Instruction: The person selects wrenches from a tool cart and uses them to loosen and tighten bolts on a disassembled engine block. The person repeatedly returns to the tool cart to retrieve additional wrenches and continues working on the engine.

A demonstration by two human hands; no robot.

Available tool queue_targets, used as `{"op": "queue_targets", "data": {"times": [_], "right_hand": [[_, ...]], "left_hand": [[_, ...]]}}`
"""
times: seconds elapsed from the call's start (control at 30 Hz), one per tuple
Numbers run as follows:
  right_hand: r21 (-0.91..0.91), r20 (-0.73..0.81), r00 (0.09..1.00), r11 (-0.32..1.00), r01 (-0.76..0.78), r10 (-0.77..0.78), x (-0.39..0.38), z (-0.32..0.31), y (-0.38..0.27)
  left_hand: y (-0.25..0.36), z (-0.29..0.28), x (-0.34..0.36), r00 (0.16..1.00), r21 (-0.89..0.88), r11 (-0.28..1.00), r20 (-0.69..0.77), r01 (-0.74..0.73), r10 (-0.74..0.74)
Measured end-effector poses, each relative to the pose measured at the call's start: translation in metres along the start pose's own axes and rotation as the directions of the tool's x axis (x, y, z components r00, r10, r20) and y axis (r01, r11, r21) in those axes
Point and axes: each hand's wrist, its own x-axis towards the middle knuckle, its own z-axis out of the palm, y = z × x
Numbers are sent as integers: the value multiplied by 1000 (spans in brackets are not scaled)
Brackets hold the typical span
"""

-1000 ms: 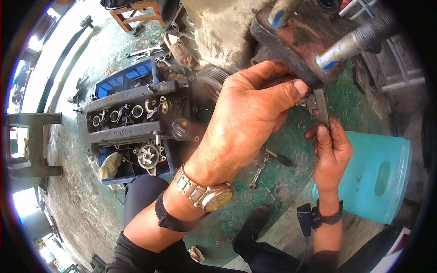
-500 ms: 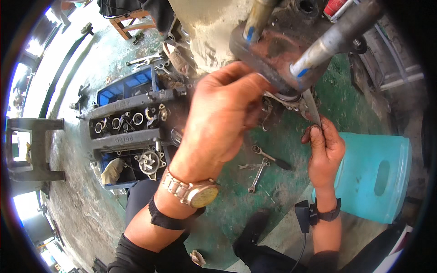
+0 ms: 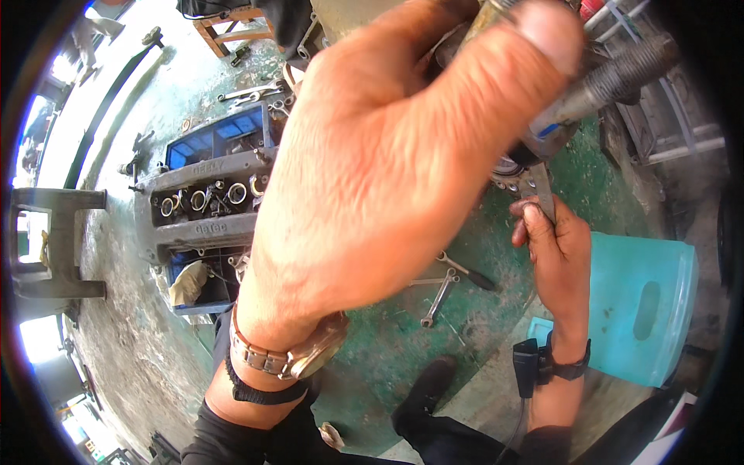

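My left hand [image 3: 372, 178] is raised large in the middle, its back toward me. Its thumb stretches across a metal post [image 3: 494, 14] at the top; the other fingers are mostly hidden, so I cannot tell whether they grip it. To the right, a second post with a threaded end [image 3: 620, 77] and a blue mark slants up from a dark part mostly covered by my left hand. Lower down, my right hand [image 3: 559, 256] is closed round a flat metal bar [image 3: 542, 190], whose upper end reaches the underside of that part near a few small wrench-like ends.
A grey engine valve cover [image 3: 205, 231] lies over a blue parts tray [image 3: 213, 146] at left. Wrenches [image 3: 440, 298] and a black-handled ratchet [image 3: 477, 279] lie on the green floor. A turquoise plastic stool [image 3: 674, 310] stands at right, a dark stool [image 3: 58, 244] at far left.
My left hand has left the dark part's lower edge and risen toward me and up to the posts. My right hand keeps its hold on the bar, shifted slightly right.
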Motion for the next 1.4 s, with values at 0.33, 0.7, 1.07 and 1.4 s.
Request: {"op": "queue_targets", "data": {"times": [0.33,0.7,1.07,1.4], "right_hand": [[137,-19,995,986,-97,101,-1,-1,1],[86,-69,996,995,-45,51,-2,4,8],[193,71,997,981,25,-39,5,-9,12],[-33,150,980,992,-124,128,16,-51,-26]], "left_hand": [[-23,19,10,982,241,967,-143,-84,121],[-18,22,12,960,285,956,-246,-65,138],[2,39,19,982,189,982,-188,25,11],[15,38,31,989,288,952,-129,101,-65]]}}
